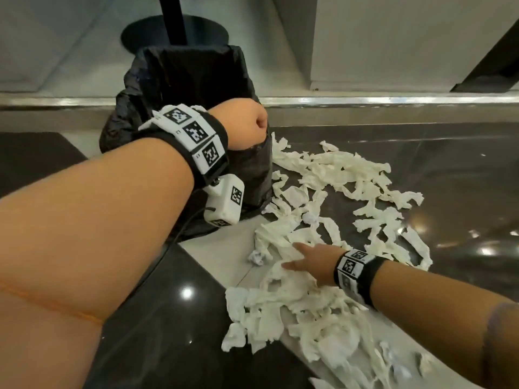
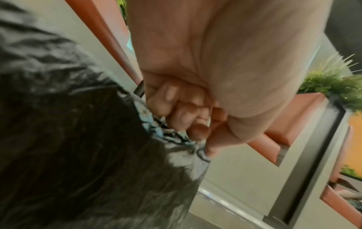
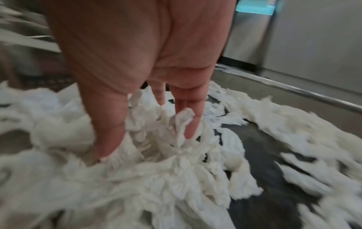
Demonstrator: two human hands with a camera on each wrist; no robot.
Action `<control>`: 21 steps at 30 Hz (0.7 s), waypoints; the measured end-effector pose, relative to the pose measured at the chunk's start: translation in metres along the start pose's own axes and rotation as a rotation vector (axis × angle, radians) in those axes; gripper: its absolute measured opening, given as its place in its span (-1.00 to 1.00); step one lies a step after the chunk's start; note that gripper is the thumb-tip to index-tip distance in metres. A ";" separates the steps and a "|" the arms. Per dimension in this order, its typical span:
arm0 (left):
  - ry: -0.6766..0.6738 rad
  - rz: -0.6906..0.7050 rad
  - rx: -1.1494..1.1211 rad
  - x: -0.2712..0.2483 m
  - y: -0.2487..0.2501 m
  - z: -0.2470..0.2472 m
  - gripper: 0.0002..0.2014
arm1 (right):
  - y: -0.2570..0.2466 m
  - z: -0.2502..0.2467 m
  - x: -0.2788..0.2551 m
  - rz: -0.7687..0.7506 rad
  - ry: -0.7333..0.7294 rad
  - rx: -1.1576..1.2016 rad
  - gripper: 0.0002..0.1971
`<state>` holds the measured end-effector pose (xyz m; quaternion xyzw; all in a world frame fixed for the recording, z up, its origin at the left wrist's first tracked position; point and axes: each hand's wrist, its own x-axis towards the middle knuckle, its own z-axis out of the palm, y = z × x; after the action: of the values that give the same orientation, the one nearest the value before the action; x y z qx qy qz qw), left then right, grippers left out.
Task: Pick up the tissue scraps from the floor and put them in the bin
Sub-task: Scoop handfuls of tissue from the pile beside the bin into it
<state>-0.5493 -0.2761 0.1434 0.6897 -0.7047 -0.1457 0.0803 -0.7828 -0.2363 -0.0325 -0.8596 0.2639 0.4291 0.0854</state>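
Observation:
Several white tissue scraps point(image 1: 331, 175) lie strewn over the floor to the right of the bin point(image 1: 193, 88), which is lined with a black bag. My left hand point(image 1: 247, 124) grips the bag's rim at the near right of the bin's mouth; in the left wrist view its fingers point(image 2: 176, 108) curl round the bunched black plastic point(image 2: 172, 133). My right hand point(image 1: 309, 261) reaches low over the nearer heap, fingers straight and spread. In the right wrist view its fingertips point(image 3: 109, 139) press into the tissue scraps point(image 3: 176, 162) without closing on any.
A black pole on a round base point(image 1: 174, 32) stands behind the bin. A metal strip point(image 1: 365, 101) runs across the floor behind the scraps. A dark mat point(image 1: 33, 161) lies at the left. Planters with greenery point(image 2: 333, 83) show in the left wrist view.

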 end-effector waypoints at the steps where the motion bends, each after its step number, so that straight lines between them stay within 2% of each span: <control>1: 0.049 -0.023 -0.004 -0.002 0.006 -0.005 -0.87 | 0.001 0.002 0.006 -0.011 0.035 0.004 -0.31; 3: 0.135 -0.072 -0.023 -0.012 0.016 -0.016 -0.87 | 0.008 -0.002 0.017 -0.026 0.124 0.001 -0.49; 5: 0.166 -0.129 -0.014 -0.027 0.026 -0.024 -0.88 | 0.017 -0.010 0.023 -0.053 0.205 0.002 -0.63; 7: 0.121 -0.202 -0.018 -0.045 0.036 -0.027 -0.88 | 0.022 -0.021 0.017 -0.052 0.255 0.060 -0.72; 9: 0.048 -0.284 -0.056 -0.060 0.044 -0.019 -0.87 | 0.025 -0.024 0.004 -0.047 0.364 0.183 -0.74; 12: 0.014 -0.392 -0.206 -0.078 0.048 0.026 -0.86 | 0.025 -0.024 -0.013 -0.042 0.496 0.423 -0.74; 15: -0.084 -0.490 -0.331 -0.093 0.047 0.113 -0.92 | 0.026 -0.020 -0.014 0.006 0.504 0.807 -0.73; 16: -0.144 -0.540 -0.380 -0.101 0.050 0.149 -0.87 | 0.026 -0.017 -0.015 0.025 0.521 0.883 -0.73; 18: -0.263 -0.620 -0.437 -0.114 0.054 0.212 -0.46 | 0.032 -0.010 -0.016 0.083 0.589 0.972 -0.70; 20: -0.421 -0.599 -0.324 -0.130 0.063 0.260 -0.09 | 0.033 -0.004 -0.020 0.120 0.650 1.038 -0.69; 21: -0.511 -0.546 -0.224 -0.136 0.072 0.277 -0.06 | 0.033 0.001 -0.023 0.136 0.657 1.077 -0.70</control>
<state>-0.6994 -0.1138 -0.0838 0.7803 -0.4722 -0.4048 -0.0649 -0.8120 -0.2553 -0.0122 -0.7644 0.5091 -0.0454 0.3930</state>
